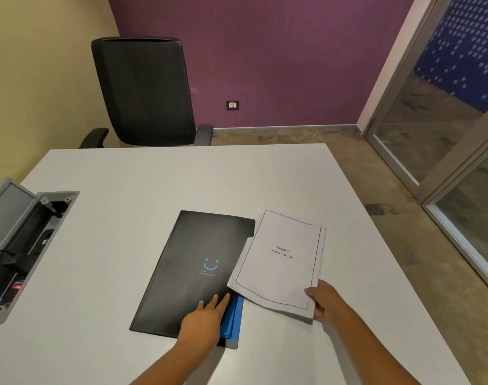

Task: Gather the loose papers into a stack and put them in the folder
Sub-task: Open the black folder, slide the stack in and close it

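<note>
Resting flat on the near right part of the black folder (192, 273), your left hand (206, 318) has its fingers straight and spread, pressing the cover down against the white desk (154, 179); it grips nothing. Just right of those fingertips a blue inner layer of the folder (234, 318) shows along the folder's right edge, so the cover sits slightly off it there. Your right hand (325, 300) pinches the stack of papers (281, 262) at its near right corner, thumb on top and the other fingers underneath. The stack stretches away from that hand, up and to the left, and its near left corner overlaps the folder's right edge, just beyond your left fingertips. The top sheet carries a thin border and the printed title "Chapter 4 SWOT Analysis", and the near edge curves, so the stack looks lifted at your grip; you cannot tell how much of its far end touches the desk. The sheet edges on the right side are fanned a little, not squared. Far to the left of your left hand, an open cable box (23, 245) is set into the desk with its lid tilted up. Beyond both hands, across the desk, stands a black office chair (145, 90).
</note>
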Demonstrator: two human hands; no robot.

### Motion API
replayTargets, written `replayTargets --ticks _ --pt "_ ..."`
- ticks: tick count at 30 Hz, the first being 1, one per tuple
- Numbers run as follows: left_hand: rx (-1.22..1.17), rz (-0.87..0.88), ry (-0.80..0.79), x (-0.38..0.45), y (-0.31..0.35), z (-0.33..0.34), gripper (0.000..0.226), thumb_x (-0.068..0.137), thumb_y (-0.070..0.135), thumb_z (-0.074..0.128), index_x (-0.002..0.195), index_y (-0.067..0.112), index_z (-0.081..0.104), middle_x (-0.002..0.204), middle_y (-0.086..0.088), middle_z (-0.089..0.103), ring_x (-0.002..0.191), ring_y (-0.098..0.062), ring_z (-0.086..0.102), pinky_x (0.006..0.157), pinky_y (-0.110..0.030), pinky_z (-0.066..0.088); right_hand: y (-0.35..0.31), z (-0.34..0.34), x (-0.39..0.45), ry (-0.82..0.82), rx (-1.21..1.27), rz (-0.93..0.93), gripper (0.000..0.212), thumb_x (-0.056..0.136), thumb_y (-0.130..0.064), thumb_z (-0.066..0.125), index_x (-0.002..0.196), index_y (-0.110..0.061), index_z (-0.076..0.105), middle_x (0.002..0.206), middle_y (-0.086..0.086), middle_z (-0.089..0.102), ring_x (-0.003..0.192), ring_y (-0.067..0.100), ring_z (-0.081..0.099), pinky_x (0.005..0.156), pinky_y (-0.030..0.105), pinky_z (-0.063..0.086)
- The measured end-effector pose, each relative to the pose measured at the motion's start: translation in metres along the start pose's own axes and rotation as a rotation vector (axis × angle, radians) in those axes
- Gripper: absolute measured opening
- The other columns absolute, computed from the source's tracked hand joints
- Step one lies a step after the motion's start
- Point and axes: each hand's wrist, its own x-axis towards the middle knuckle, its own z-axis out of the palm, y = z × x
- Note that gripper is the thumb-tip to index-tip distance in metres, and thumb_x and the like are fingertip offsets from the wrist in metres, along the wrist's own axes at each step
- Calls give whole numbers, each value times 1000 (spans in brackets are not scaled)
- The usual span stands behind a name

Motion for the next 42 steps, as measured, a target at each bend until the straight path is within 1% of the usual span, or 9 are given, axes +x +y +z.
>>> replayTargets --ticks 4,8,13,17,23,27,32,36,42 --pt "-287 9 227 -12 -9 -3 63 95 11 40 146 31 9 156 7 16 144 -16 18 110 -28 35 2 -11 -10 -75 36 -88 25 88 8 47 108 -6 53 96 13 64 78 25 61 53 23 53" --pt "-838 -14 270 -19 -15 -5 51 96 16 40 143 28 26 154 -2 24 142 -21 24 114 -39 30 15 -42 -14 -161 64 -125 35 88 6 48 121 -4 50 108 12 66 94 28 63 71 31 54" --pt "-1200 17 293 -25 -17 -16 42 96 16 40 138 20 38 149 -3 35 141 -19 26 114 -33 24 29 -73 -28 -253 109 -72 29 87 6 45 108 -7 59 90 12 72 69 22 69 50 23 52" --pt "-1290 -37 249 -26 -19 -23 40 97 20 38 136 15 42 142 -9 44 136 -25 34 113 -39 29 31 -75 -38 -298 46 -35 51 64 -7 70 114 -14 62 96 18 64 78 25 57 55 25 45" --pt "-1357 -70 309 -27 -13 -38 37 97 21 38 130 5 47 115 -5 51 122 -25 45 106 -35 33 30 -60 -45 -384 -81 -63 37 77 -4 60 113 -15 61 118 22 62 105 36 56 89 38 47" --pt "-1344 -93 316 -25 -11 -40 41 97 24 38 135 9 43 137 -13 47 130 -29 41 109 -40 32 26 -56 -53 -364 -216 -79 26 88 2 45 101 -17 58 99 10 67 88 23 63 68 24 53" --pt "-1295 -45 287 -24 -8 -37 41 96 24 38 135 11 42 140 -14 46 130 -29 40 112 -43 33 14 -64 -54 -280 -297 -99 38 86 2 46 122 -10 50 107 11 65 90 26 62 69 29 50" --pt "-1269 17 254 -27 0 -32 41 97 21 38 136 13 41 145 -8 41 135 -24 35 113 -36 27 -6 -62 -65 -216 -320 -148 30 88 4 41 112 -9 53 97 10 64 82 25 60 62 29 49" --pt "-1190 115 237 -34 14 -16 41 97 17 37 138 20 36 149 -3 35 141 -18 27 113 -27 23 -23 -29 -77 -43 -399 -279 41 86 5 42 125 -7 46 97 14 63 94 38 59 83 40 50"
